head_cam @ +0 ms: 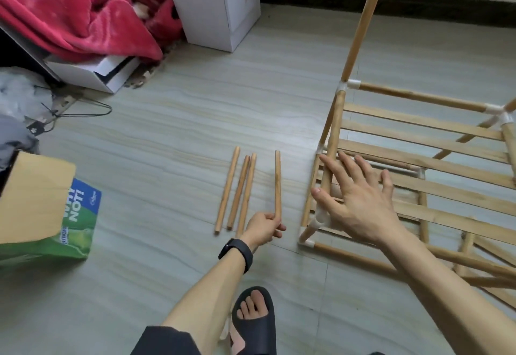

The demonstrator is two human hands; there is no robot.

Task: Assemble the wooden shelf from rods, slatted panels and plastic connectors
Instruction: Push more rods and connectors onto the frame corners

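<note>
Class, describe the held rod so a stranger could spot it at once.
Find the shelf frame on the right. Of four rods left of it, the held rod is nearest, apart from the other three, its near end in the left hand.

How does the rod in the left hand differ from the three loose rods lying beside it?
The held rod is gripped at its near end by the left hand; the three loose rods lie untouched on the floor. The held rod sits alone, to the right; the three lie bunched, slightly fanned. All four are bare pale wood of similar length.
</note>
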